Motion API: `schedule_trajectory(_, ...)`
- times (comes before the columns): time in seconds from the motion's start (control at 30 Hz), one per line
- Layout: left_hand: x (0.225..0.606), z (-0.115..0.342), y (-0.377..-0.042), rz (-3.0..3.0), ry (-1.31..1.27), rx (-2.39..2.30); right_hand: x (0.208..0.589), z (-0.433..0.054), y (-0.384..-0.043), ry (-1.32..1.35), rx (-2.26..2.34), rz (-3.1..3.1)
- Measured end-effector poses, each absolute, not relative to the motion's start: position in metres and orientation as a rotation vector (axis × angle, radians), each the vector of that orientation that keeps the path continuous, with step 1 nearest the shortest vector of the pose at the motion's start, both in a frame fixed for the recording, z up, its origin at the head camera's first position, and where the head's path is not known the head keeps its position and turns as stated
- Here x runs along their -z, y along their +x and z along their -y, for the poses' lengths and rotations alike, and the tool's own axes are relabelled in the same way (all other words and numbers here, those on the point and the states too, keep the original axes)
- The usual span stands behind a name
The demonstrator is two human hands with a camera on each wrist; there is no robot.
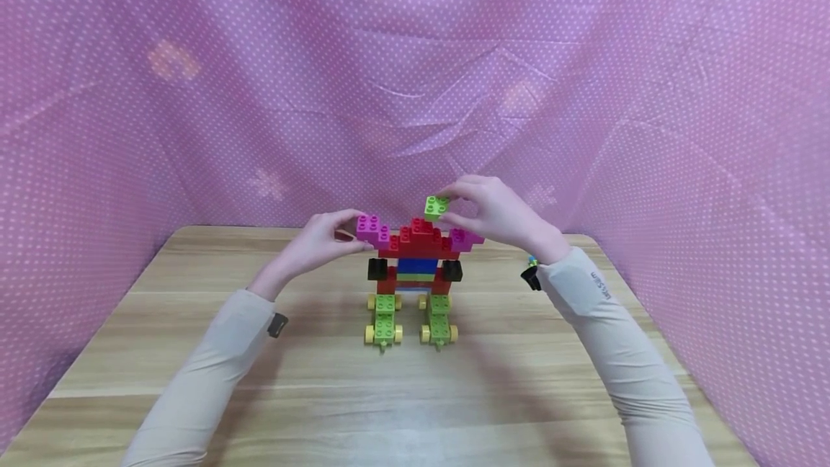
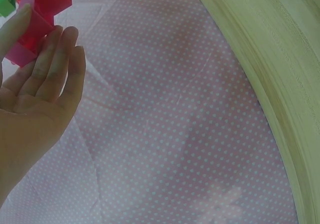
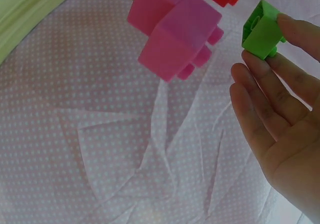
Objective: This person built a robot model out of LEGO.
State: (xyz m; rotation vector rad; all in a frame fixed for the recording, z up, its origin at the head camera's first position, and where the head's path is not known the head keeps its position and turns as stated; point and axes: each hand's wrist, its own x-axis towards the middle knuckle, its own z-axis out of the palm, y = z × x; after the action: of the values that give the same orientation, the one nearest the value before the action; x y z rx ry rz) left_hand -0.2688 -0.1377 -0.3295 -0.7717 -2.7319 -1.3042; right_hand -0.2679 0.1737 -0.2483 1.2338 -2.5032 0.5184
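A toy-brick figure stands upright on the table, with red bricks (image 1: 415,242) stepped at its top and a blue brick (image 1: 417,266) in its middle. Two green wheeled bases (image 1: 385,326) carry it. My left hand (image 1: 320,240) grips the pink bricks (image 1: 371,225) at the figure's left end, thumb on the near side. Between thumb and fingertips, my right hand (image 1: 496,215) pinches a light green brick (image 1: 436,207) just above the red top; in the right wrist view its hollow underside shows and it looks apart from the red bricks. More pink bricks (image 3: 180,36) jut out at the right end.
Black bricks (image 1: 377,269) stick out at both sides of the figure. A small blue and green item (image 1: 532,261) lies partly hidden behind the right wrist. Pink dotted cloth (image 1: 415,92) hangs around the wooden table (image 1: 324,395) at the back and sides.
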Motion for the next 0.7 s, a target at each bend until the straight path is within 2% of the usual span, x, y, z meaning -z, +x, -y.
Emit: schedule_trajectory(0.7,0.331,0.138,-0.272,2.725,-0.780,1.301,0.258,-0.159,-0.273,1.290,-0.518,2.531)
